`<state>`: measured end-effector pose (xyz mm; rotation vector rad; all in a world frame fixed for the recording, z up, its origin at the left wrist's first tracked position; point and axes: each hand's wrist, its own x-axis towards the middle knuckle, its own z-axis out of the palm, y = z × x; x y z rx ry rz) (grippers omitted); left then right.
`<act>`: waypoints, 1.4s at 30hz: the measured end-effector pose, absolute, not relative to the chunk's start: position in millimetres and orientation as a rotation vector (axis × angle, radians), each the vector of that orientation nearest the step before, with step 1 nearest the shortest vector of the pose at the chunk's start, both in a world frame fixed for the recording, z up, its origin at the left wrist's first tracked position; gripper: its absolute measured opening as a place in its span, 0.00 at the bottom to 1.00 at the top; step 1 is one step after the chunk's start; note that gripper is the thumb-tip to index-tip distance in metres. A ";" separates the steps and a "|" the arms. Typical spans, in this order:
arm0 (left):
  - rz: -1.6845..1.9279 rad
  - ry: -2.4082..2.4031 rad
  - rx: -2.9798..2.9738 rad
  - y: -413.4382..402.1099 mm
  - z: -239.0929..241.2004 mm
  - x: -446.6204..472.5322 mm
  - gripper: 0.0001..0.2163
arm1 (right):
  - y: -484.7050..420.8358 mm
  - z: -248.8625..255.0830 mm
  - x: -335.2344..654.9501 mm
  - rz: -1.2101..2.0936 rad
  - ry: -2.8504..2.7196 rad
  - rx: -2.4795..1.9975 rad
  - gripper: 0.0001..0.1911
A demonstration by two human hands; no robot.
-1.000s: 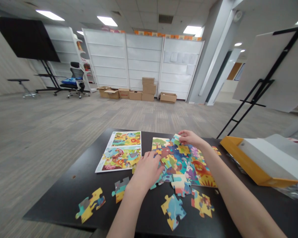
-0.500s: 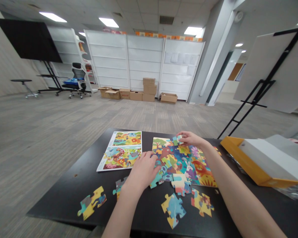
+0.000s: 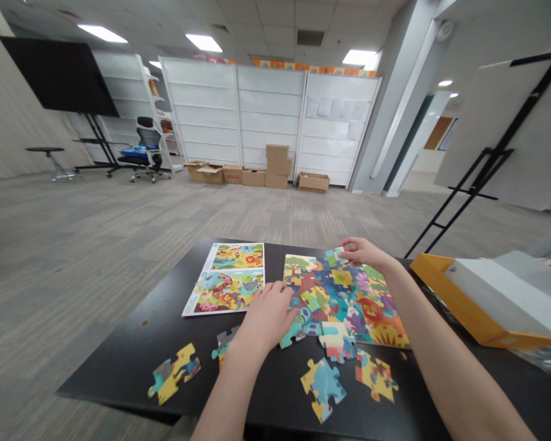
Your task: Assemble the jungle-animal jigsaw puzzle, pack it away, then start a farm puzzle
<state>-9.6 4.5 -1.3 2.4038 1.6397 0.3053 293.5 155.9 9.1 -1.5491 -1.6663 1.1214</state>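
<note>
Along the far edge of a colourful animal jigsaw puzzle [image 3: 366, 306], my right hand [image 3: 362, 251] pinches a light blue and green puzzle piece [image 3: 334, 257]. My left hand [image 3: 273, 306] lies flat with its fingers stretched out at the puzzle's left edge, touching or just over it. Several puzzle pieces lie on top of the picture, among them a yellow one [image 3: 342, 277]. Nearer to me are a blue piece cluster [image 3: 324, 387], a yellow-brown cluster [image 3: 376, 375] and a white-topped cluster [image 3: 337, 340]. My left forearm partly hides a grey piece [image 3: 223, 343].
A printed picture sheet [image 3: 202, 288] lies left of the puzzle on the black table [image 3: 133, 361]. A yellow-grey piece cluster [image 3: 174, 373] sits near the table's left edge. An orange and white box [image 3: 459, 300] with clear plastic stands at the right.
My right hand has shifted slightly right along the puzzle's far edge with the pinched piece. The left hand stays in place; the whole view has moved a little.
</note>
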 end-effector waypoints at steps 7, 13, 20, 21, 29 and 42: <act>0.320 1.621 2.422 5.1 -3.2 -4.3 0.13 | 147.3 34.3 301.1 0.966 -1.774 -1.519 0.23; 0.336 1.588 2.457 6.7 -3.7 8.7 0.13 | 140.3 44.7 304.0 0.961 -1.843 -1.463 0.24; 0.414 1.561 2.462 7.0 -3.7 22.0 0.12 | 130.8 59.6 295.7 1.030 -1.994 -1.467 0.22; 0.445 1.572 2.450 7.2 -3.7 23.1 0.11 | 129.1 61.4 293.6 1.044 -2.014 -1.456 0.22; 1.126 1.427 1.900 19.0 -11.2 29.0 0.09 | 108.3 79.6 256.7 1.243 -2.239 -1.173 0.20; 1.189 0.994 1.426 16.6 2.7 20.1 0.15 | 94.9 75.9 218.8 1.421 -2.305 -0.997 0.20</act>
